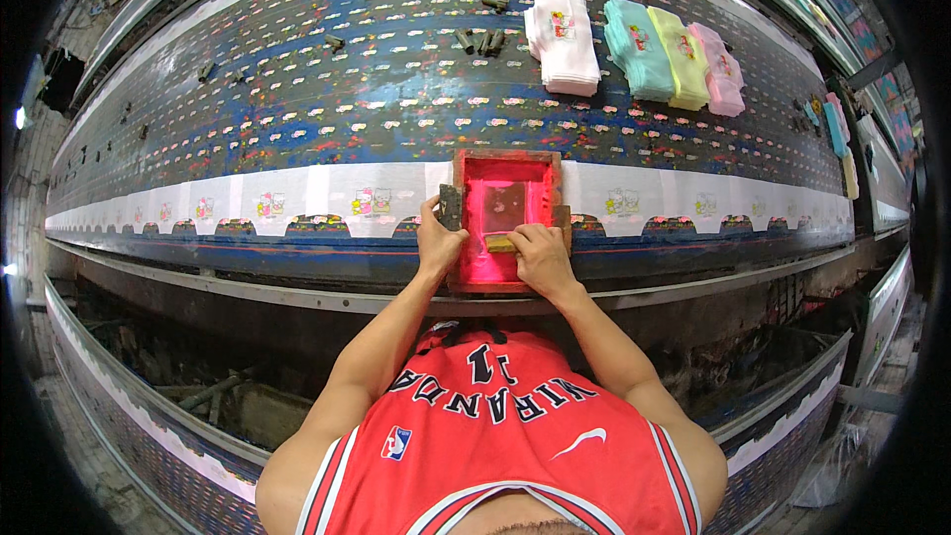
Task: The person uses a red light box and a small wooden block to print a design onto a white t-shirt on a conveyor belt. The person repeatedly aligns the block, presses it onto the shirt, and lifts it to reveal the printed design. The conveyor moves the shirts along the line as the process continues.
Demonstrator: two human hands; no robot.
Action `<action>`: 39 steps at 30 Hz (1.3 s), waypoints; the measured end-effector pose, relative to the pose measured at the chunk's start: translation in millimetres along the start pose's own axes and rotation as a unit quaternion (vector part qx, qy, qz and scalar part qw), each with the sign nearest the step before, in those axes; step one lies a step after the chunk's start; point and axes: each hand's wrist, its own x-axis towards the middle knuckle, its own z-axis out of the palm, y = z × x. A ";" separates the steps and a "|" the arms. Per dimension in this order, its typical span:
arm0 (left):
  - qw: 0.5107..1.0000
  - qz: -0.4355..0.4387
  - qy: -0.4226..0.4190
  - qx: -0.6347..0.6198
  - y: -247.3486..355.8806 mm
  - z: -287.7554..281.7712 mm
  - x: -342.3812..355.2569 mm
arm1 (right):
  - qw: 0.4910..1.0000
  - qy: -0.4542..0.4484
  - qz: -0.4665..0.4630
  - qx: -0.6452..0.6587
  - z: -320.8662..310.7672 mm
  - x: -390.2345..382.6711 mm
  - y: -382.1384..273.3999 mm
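A wooden-framed printing screen (505,171) with a bright pink-red inside rests on a strip of white printed fabric pieces (371,183) along the near part of the long table. My left hand (439,233) grips a dark block (450,206) at the screen's left side. Inside the screen's lower part, my right hand (537,258) holds a narrow yellowish wooden squeegee (501,243) against the pink surface. A brownish block (561,219) sticks out from the screen's right side, partly behind that hand.
The dark speckled table (297,79) carries folded white (563,54), teal (636,64), yellow (677,74) and pink (717,84) fabric stacks at upper right, and several dark short cylinders (480,43). A metal rail (674,287) runs along the near edge. Other long tables (158,406) lie nearer and beyond.
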 end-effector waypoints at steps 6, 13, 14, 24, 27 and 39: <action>1.000 0.001 -0.006 0.006 1.6 -1.5 0.1 | 1.000 -0.002 0.000 0.003 -2.7 -2.7 0.3; 1.000 0.020 0.001 0.005 2.8 -5.1 2.1 | 1.000 -0.001 -0.001 0.001 -0.4 -5.6 -5.3; 1.000 0.011 0.001 0.013 2.1 -4.9 1.8 | 1.000 0.006 -0.006 -0.001 0.2 -5.6 -6.0; 1.000 0.006 -0.005 0.023 11.5 -5.2 0.7 | 1.000 0.005 0.008 -0.009 2.0 -6.5 -5.2; 1.000 0.003 -0.016 0.008 3.5 -6.6 3.2 | 1.000 0.011 0.008 -0.014 4.5 -7.7 -7.2; 0.998 -0.049 -0.039 -0.032 15.5 -13.0 1.4 | 0.999 0.030 -0.017 -0.026 -10.0 47.9 23.6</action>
